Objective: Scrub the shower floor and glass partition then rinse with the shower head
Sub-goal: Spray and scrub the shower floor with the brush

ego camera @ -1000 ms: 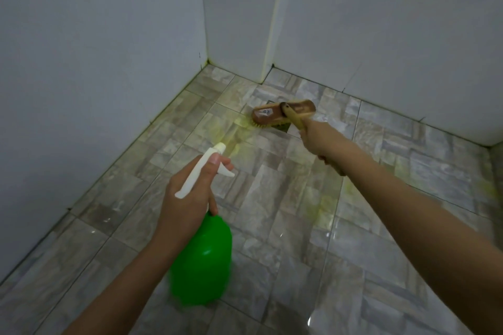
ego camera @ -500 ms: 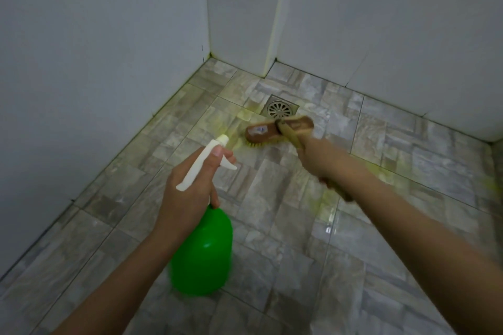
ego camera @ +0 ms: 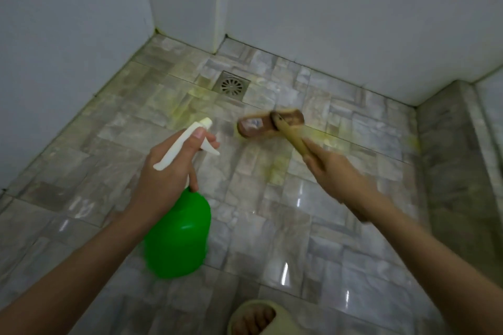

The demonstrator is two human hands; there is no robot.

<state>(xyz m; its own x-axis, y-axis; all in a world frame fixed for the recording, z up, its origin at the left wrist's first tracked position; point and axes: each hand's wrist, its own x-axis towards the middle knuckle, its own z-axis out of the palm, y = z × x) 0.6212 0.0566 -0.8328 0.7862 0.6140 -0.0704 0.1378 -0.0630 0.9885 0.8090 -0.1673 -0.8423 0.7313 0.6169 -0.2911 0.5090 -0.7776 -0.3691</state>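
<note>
My left hand (ego camera: 166, 174) curled round the neck of the green spray bottle (ego camera: 179, 236), one finger over its white trigger head. My right hand (ego camera: 334, 171) gripped the handle of the brush (ego camera: 269, 124), bristles down on the wet floor (ego camera: 299, 212), near the drain (ego camera: 232, 86).

- A square metal drain (ego camera: 232, 86) with a round grille sat at twelve o'clock, near the back corner.
- A pale green slipper (ego camera: 284, 318) showed bare toes at six o'clock.
- A tiled ledge (ego camera: 457, 171) ran along three o'clock.
- White walls (ego camera: 68, 49) stood from nine to two o'clock.
</note>
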